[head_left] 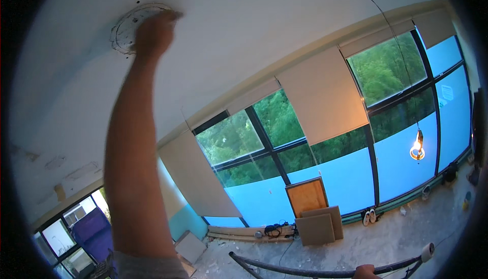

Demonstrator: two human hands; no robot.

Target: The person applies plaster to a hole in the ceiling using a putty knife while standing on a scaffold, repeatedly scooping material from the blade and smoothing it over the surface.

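My left hand is raised to the white ceiling, closed and blurred by motion. Its fingers face away, so what they hold is hidden; a thin dark edge shows just beyond the knuckles. The hand covers part of a round patch with a cracked, rough outline in the ceiling. Low in the view, my right hand is wrapped over a dark metal rail, only its upper part showing.
Tall windows with beige roller blinds line the far wall. A lit bulb hangs on a wire at the right. Brown boards lean by the wall, near a pair of shoes on the dusty floor.
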